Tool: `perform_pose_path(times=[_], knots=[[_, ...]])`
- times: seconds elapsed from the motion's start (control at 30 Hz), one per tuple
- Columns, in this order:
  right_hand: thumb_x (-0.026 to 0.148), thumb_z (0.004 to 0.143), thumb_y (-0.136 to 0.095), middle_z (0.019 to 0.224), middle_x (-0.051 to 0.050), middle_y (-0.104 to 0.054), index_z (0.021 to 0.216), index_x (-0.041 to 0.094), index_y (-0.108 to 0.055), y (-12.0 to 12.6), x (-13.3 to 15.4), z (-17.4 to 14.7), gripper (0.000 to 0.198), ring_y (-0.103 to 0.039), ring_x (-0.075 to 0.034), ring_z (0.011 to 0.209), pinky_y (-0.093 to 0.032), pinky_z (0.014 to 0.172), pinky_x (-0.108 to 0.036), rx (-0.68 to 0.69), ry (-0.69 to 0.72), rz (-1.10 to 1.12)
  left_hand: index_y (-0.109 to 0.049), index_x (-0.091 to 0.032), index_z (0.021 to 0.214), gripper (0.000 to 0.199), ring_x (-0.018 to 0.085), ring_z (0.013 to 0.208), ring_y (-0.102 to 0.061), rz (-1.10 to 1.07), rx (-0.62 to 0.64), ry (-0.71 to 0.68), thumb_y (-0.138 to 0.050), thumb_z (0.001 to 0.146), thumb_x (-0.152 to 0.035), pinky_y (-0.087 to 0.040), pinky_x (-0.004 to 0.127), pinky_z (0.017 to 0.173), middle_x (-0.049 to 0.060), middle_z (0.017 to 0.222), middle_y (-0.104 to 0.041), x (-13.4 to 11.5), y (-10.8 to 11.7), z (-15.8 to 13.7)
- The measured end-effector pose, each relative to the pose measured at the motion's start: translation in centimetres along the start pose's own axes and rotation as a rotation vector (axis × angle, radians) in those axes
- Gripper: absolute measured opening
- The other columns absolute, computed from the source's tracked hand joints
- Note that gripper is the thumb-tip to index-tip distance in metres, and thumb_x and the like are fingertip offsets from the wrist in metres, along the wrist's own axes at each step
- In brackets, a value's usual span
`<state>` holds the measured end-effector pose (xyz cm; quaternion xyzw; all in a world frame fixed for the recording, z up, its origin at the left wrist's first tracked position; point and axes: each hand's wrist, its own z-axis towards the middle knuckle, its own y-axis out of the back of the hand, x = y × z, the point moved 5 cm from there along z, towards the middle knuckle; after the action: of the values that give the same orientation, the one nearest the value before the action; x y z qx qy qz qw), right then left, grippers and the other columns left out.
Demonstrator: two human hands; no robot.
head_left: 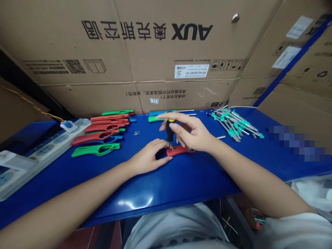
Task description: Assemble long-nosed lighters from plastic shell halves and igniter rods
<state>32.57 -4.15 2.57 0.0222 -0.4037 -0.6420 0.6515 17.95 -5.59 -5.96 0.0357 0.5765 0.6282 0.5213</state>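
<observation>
My right hand (194,133) is closed around a screwdriver (170,130) with a black and yellow handle, held upright. Its shaft points down onto the end of a red long-neck lighter (178,150) lying flat on the blue table. That end is steadied between the thumb and fingers of my left hand (150,157). Part of the lighter is hidden below my right hand, and a metal tube (221,137) shows to the right of it. Just behind my hands lie a green lighter (153,119) and a blue lighter (162,113), with metal tubes extending to the right.
Red, green and blue lighter bodies (96,150) lie in a row at left, beside a white power strip (44,150). Small screws (136,133) rest near them. Metal tubes with teal ends (234,124) are piled at right. A cardboard wall (145,69) closes off the back.
</observation>
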Motion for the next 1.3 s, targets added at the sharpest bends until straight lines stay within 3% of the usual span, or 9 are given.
perform_pose_path(times=[0.1,0.2,0.3,0.4,0.6,0.83,1.03,1.17,1.3], knots=[[0.04,0.093,-0.066,0.094,-0.005,-0.075,0.109,0.019,-0.071,0.7,0.2,-0.2,0.027,-0.066,-0.013,0.074,-0.053,0.069,-0.025,-0.128,0.111,-0.213,-0.061,-0.021,0.111,0.022,0.023,0.107,-0.064,-0.009,-0.004,-0.001,-0.066,0.093,-0.03,-0.05,0.039,0.099,0.006,0.112,-0.069,0.0,0.0,0.0],[0.042,0.096,-0.06,0.095,-0.007,-0.075,0.111,0.019,-0.071,0.9,0.2,-0.5,0.03,-0.068,-0.017,0.083,-0.054,0.077,-0.029,-0.155,0.163,-0.33,-0.061,-0.021,0.111,0.022,0.022,0.105,-0.064,-0.011,-0.017,-0.003,-0.067,0.092,-0.031,-0.05,0.038,0.098,0.006,0.11,-0.07,0.0,0.1,0.0],[0.034,0.107,-0.035,0.114,-0.008,-0.072,0.135,0.02,-0.058,0.3,-0.5,-0.2,0.039,-0.068,-0.012,0.078,-0.055,0.071,-0.026,-0.018,0.018,-0.075,-0.062,-0.021,0.11,0.021,0.022,0.105,-0.065,-0.015,-0.011,-0.008,-0.067,0.093,-0.031,-0.05,0.038,0.097,0.006,0.11,-0.07,0.0,0.1,0.0],[0.036,0.106,-0.039,0.108,-0.006,-0.073,0.135,0.019,-0.057,0.1,-1.1,0.1,0.038,-0.064,-0.008,0.065,-0.052,0.059,-0.021,0.025,-0.071,0.086,-0.062,-0.022,0.11,0.02,0.023,0.107,-0.064,-0.028,-0.001,-0.008,-0.066,0.093,-0.03,-0.05,0.039,0.098,0.006,0.112,-0.07,-0.1,0.1,0.0],[0.044,0.089,-0.071,0.093,-0.006,-0.076,0.101,0.018,-0.072,1.5,-0.5,-0.1,0.029,-0.07,-0.017,0.083,-0.055,0.079,-0.029,-0.189,0.12,-0.328,-0.062,-0.022,0.112,0.022,0.023,0.108,-0.064,-0.029,-0.001,0.0,-0.068,0.093,-0.03,-0.05,0.039,0.099,0.006,0.112,-0.07,0.0,0.1,0.0],[0.029,0.107,-0.035,0.111,-0.006,-0.074,0.138,0.02,-0.054,0.1,-0.9,0.1,0.037,-0.069,-0.01,0.077,-0.056,0.074,-0.024,-0.004,-0.029,-0.016,-0.062,-0.021,0.108,0.019,0.022,0.107,-0.064,-0.037,-0.002,-0.006,-0.068,0.092,-0.03,-0.049,0.038,0.099,0.005,0.111,-0.07,-0.1,0.1,0.1],[0.041,0.096,-0.062,0.1,-0.007,-0.077,0.109,0.018,-0.071,0.9,0.0,-0.3,0.028,-0.072,-0.019,0.092,-0.055,0.082,-0.028,-0.12,0.147,-0.399,-0.062,-0.022,0.112,0.023,0.023,0.107,-0.065,-0.033,-0.006,-0.002,-0.068,0.092,-0.031,-0.05,0.039,0.098,0.006,0.11,-0.07,0.0,0.0,0.0],[0.027,0.107,-0.034,0.124,-0.008,-0.071,0.14,0.021,-0.054,0.4,-0.3,-0.2,0.039,-0.07,-0.011,0.079,-0.056,0.075,-0.025,-0.009,0.03,-0.152,-0.062,-0.021,0.11,0.022,0.022,0.104,-0.064,-0.027,-0.012,-0.01,-0.07,0.091,-0.03,-0.05,0.037,0.096,0.005,0.109,-0.07,-0.1,0.1,0.1],[0.032,0.104,-0.047,0.109,-0.005,-0.075,0.132,0.02,-0.061,0.4,-0.8,0.2,0.034,-0.067,-0.009,0.069,-0.054,0.061,-0.02,-0.015,-0.048,0.0,-0.062,-0.02,0.11,0.021,0.021,0.107,-0.064,-0.026,-0.002,-0.013,-0.069,0.092,-0.028,-0.049,0.036,0.098,0.005,0.111,-0.07,-0.2,0.1,0.1]])
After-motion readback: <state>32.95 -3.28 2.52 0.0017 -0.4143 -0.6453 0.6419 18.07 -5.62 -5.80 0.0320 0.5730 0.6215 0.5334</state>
